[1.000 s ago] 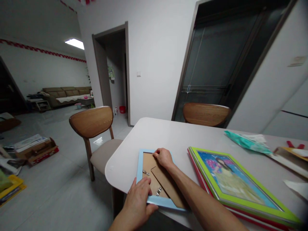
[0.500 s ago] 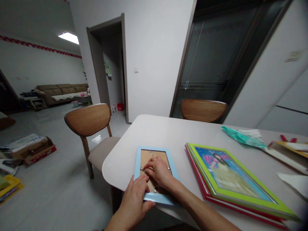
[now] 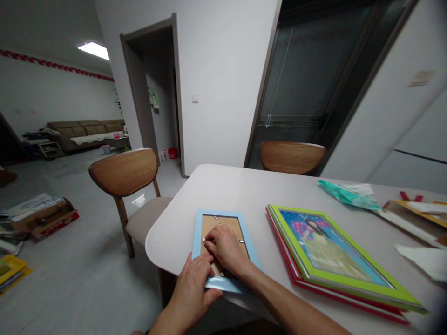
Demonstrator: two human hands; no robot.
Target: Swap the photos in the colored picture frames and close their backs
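A light blue picture frame lies back side up near the table's front left corner, its brown backing board held by small metal clips. My left hand grips the frame's lower left corner, thumb at the front edge and fingers over the left side. Above the board, my right hand is closed, its fingertips pressed together at the metal clip on the left side. The fingers partly hide that clip. Clips also show at the top and the right side.
To the right, a green-framed picture lies on a red frame. Farther right are a teal-and-white wrapper, an open cardboard box and white paper. Wooden chairs stand left and behind the table.
The view has shifted slightly. My right fingertips have drawn closer to the left-side clip, while my left hand keeps its hold on the frame's corner.
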